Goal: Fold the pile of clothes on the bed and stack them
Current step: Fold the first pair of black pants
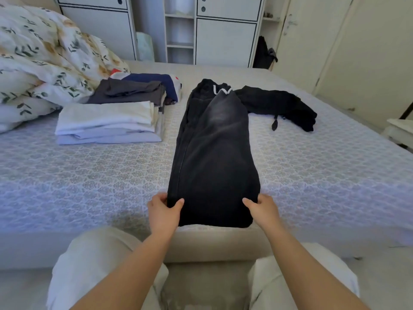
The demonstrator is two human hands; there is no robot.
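Observation:
Black trousers (pixel 214 153) with a white drawstring lie lengthwise on the bed (pixel 89 175), waistband at the far end. My left hand (pixel 164 212) pinches the near left corner of the trousers, thumb on top. My right hand (pixel 260 208) grips the near right corner the same way. A second black garment (pixel 281 106) lies crumpled behind and to the right. On the left a stack of folded white and pale clothes (pixel 107 123) sits in front of a folded stack of dark grey and navy clothes (pixel 134 90).
A flowered duvet (pixel 38 59) is heaped at the far left of the bed. White cupboards (pixel 223 30) stand behind the bed, and a cream wardrobe (pixel 346 52) is on the right. My knees in light trousers (pixel 93 265) are against the bed's near edge.

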